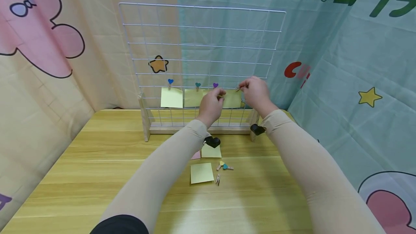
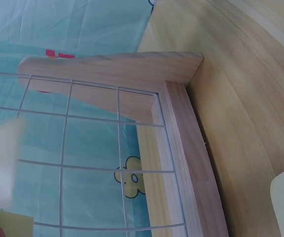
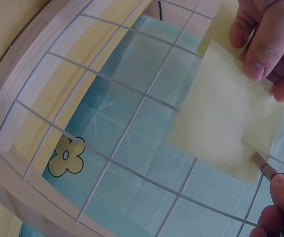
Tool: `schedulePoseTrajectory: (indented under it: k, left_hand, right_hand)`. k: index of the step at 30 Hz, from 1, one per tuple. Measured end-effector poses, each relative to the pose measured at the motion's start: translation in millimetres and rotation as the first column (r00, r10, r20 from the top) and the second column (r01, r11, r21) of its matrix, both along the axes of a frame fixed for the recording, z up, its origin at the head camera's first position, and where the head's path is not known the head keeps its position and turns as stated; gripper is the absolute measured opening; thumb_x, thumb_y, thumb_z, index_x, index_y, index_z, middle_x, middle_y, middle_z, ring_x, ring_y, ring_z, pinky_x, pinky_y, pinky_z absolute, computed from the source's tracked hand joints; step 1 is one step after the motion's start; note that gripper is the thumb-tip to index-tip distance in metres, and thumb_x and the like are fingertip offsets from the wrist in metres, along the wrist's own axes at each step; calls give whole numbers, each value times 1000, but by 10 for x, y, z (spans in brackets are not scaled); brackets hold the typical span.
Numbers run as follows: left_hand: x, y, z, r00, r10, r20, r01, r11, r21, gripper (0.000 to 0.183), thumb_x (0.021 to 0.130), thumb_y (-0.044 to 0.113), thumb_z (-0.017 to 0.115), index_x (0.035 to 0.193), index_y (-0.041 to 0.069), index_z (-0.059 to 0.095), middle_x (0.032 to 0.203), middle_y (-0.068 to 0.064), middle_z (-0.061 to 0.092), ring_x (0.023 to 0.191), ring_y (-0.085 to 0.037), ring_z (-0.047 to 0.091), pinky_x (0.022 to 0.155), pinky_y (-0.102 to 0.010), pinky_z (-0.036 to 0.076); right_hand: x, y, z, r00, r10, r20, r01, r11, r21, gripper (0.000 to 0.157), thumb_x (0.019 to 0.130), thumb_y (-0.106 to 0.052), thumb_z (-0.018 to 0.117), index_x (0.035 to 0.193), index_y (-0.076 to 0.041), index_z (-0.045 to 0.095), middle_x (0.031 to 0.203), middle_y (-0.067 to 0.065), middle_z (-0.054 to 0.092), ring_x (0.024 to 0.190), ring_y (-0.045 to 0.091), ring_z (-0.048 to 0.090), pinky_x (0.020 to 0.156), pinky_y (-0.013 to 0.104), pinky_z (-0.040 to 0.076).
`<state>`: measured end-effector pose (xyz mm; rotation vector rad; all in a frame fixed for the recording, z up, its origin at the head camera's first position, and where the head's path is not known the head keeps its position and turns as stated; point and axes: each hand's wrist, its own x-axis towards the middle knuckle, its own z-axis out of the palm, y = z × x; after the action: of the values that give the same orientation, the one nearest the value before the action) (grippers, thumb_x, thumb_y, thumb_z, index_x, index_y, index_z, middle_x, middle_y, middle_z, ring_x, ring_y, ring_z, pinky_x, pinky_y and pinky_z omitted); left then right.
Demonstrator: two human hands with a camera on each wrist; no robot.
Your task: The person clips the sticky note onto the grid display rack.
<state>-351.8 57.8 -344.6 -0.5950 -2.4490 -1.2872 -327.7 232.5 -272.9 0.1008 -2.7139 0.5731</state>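
My left hand (image 1: 212,105) grasps a yellow sticky note (image 1: 232,99) by its edge, thumb against fingers. My right hand (image 1: 256,93) pinches a small wooden clothespin (image 3: 264,165) with a red part at its thumb end. The note extends between the two hands, in front of the wire grid (image 1: 201,7); the tip of the clothespin overlaps the note's edge on the right-hand side. Whether the clothespin also engages a grid wire cannot be determined. Immediately above my left hand is a purple heart clip (image 1: 215,85); the paper below it is partly covered by the hand. To the left of that hand, a second note (image 1: 193,98) hangs under a teal heart clip (image 1: 198,85); farther left, a third note (image 1: 171,97) hangs under a blue heart clip (image 1: 170,81). Below both hands, the grid meets its wooden base (image 1: 178,130), which stands on the table (image 1: 81,176). Nearer to me than the base, below my left hand, lie a loose upper note (image 1: 211,151), a pink note (image 1: 195,155) partly behind the left sleeve, and a loose lower note (image 1: 202,173). Just beside the lower note are a cluster of clips (image 1: 225,167) and a single clip (image 1: 218,180).
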Motion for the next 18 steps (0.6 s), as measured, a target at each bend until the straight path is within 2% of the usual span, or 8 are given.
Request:
schedulePoseTrajectory:
  k: [5, 11, 13, 15, 18]
  left_hand:
    - [-5, 9, 3, 1000, 8, -9, -8, 1000, -4, 21, 107, 10, 60, 125, 13, 70, 121, -4, 76, 110, -21, 72, 92, -36, 60]
    - [4, 10, 14, 1000, 4, 0, -4, 1000, -3, 21, 107, 9, 60, 125, 13, 70, 121, -4, 76, 110, -21, 72, 92, -36, 60]
    - [6, 10, 15, 1000, 4, 3, -4, 1000, -2, 21, 107, 10, 60, 125, 13, 70, 121, -4, 75, 109, -21, 72, 92, -35, 60]
    - [3, 10, 12, 1000, 5, 3, -5, 1000, -3, 20, 107, 10, 60, 125, 13, 70, 122, -4, 75, 110, -21, 72, 92, -35, 60]
    - [4, 6, 10, 1000, 7, 2, -7, 1000, -6, 20, 107, 10, 60, 125, 13, 70, 122, -4, 75, 110, -20, 72, 93, -36, 60]
  right_hand:
    - [-12, 1, -2, 1000, 0, 9, -1, 1000, 28, 25, 109, -14, 58, 121, -6, 78, 127, 16, 68, 123, 36, 62, 102, 49, 53]
    - [-2, -1, -15, 1000, 8, 4, -8, 1000, 15, 27, 109, -16, 57, 126, -8, 77, 128, 15, 68, 122, 36, 62, 97, 48, 54]
    - [4, 0, -29, 1000, 18, -2, -18, 1000, 10, 29, 110, -17, 56, 129, -8, 76, 129, 15, 69, 107, 34, 65, 85, 44, 55]
    - [12, 4, -46, 1000, 28, -4, -28, 1000, -3, 31, 110, -18, 54, 132, -9, 74, 129, 14, 71, 83, 29, 65, 69, 39, 51]
    - [17, 14, -74, 999, 32, 7, -32, 999, -35, 34, 111, -21, 52, 138, -13, 71, 116, 13, 78, 52, 19, 47, 50, 32, 39]
